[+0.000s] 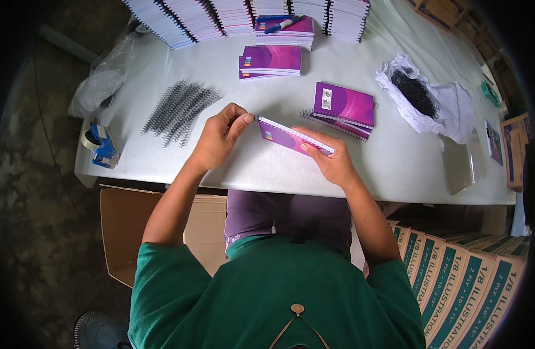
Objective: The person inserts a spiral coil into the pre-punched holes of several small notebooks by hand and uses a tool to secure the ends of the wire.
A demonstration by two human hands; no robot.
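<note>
A small purple notebook [283, 137] is held tilted above the table's near edge, its punched edge facing up. My right hand [330, 156] grips its right end, thumb on the cover and fingers behind. At the notebook's left corner, my left hand [219, 136] pinches the end of a dark spiral coil [256, 117] between thumb and forefinger. Most of that coil cannot be made out. Left of my left hand lies a pile of loose dark spiral coils [181, 111]. Beyond my right hand rests a stack of spiral-bound purple notebooks [344, 106].
Purple notebooks [272, 58] lie farther back, with pens [282, 25] on another stack. Rows of thick bound books [232, 17] line the far edge. A blue tape dispenser [104, 148] sits left; crumpled white paper with black scraps [415, 93] lies right. Cartons [453, 279] stand below.
</note>
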